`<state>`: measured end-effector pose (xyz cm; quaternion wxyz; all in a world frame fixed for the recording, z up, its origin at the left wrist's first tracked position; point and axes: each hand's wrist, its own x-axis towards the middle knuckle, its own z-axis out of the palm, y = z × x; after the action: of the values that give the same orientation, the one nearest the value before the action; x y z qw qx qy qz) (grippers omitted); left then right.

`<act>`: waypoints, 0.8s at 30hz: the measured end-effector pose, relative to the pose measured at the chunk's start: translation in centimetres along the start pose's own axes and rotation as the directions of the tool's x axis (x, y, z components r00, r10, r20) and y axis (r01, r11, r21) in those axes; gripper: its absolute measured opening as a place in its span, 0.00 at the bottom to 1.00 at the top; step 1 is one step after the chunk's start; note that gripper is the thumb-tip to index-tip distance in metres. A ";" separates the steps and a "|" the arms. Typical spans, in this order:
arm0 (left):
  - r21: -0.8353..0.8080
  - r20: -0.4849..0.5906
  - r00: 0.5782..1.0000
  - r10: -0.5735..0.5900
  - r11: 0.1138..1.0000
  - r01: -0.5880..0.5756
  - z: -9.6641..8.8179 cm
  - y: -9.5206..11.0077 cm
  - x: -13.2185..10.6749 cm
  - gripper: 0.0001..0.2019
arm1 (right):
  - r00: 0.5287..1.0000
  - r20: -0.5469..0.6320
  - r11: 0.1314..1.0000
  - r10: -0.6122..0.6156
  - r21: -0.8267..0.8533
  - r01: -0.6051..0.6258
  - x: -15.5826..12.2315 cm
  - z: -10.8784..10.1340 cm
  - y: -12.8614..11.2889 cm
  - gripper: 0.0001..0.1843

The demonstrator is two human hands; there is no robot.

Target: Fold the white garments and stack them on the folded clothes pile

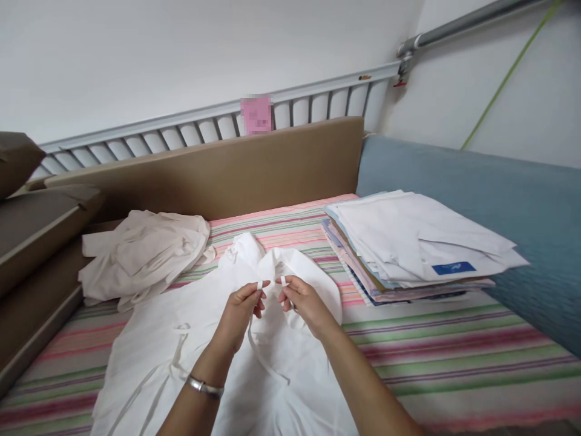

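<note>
A white garment (149, 345) with thin ties lies spread on the striped sheet (454, 351) in front of me. My left hand (242, 309), a silver bracelet (205, 386) on its wrist, pinches one end of a white tie (260, 284) near the garment's top. My right hand (303, 303) pinches the other tie end (284, 281) just beside it. The two ends stand upright, a few centimetres apart. A loop of the tie (265, 360) trails down over the fabric between my forearms.
A crumpled cream garment (140, 251) lies at the left. A stack of folded clothes (408, 248) sits at the right, beside a blue cushion (499, 200). Brown cushions (40, 236) and a brown board (218, 172) border the bed's left and far sides.
</note>
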<state>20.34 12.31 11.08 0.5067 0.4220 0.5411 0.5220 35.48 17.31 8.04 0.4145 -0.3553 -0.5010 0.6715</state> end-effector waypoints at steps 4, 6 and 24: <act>0.033 0.049 0.999 0.006 0.999 -0.007 0.8 -0.8 0.9 0.11 | 1.000 -0.011 1.000 0.018 -0.020 -0.018 0.2 0.1 0.3 0.16; -0.003 0.032 0.999 -0.004 1.000 0.004 0.9 -1.0 1.1 0.14 | 1.000 -0.015 1.000 0.024 0.002 -0.024 0.3 0.1 0.3 0.21; 0.063 -0.156 0.985 -0.076 0.994 0.087 2.3 -2.3 3.2 0.23 | 0.973 0.199 0.992 -0.119 -0.004 0.123 0.6 0.5 1.3 0.08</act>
<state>22.35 15.56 8.61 0.4694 0.3755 0.6131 0.5125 34.55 17.50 6.82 0.3996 -0.2587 -0.5660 0.6730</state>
